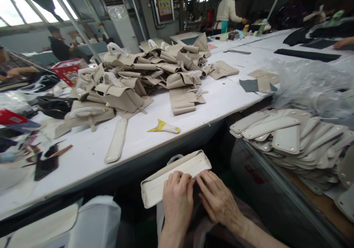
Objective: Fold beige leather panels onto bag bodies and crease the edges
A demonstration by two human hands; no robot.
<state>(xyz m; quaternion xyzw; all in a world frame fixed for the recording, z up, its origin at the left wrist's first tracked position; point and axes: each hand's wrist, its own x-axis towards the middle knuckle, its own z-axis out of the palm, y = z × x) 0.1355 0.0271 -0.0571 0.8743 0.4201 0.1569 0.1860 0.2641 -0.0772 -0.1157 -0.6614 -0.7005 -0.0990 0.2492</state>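
A beige bag (155, 189) is in my lap, below the table's front edge, its long pale rectangular face turned up toward me. My left hand (178, 192) has its fingers curled over the near edge of that face. Close beside it, my right hand (217, 194) presses its fingertips on the same edge, near the right end. What lies under the fingertips is hidden. On the table just beyond are a yellow-and-white pointed tool (163, 126) and a pale strip panel (116, 141) with metal studs at its ends.
A heap of beige bags (143, 71) covers the middle of the white table (221, 100). Stacked studded panels (287, 130) lie at right, beside clear plastic wrap (312, 82). A plastic-covered item (94, 222) stands at lower left. A co-worker (228, 10) stands at the far side.
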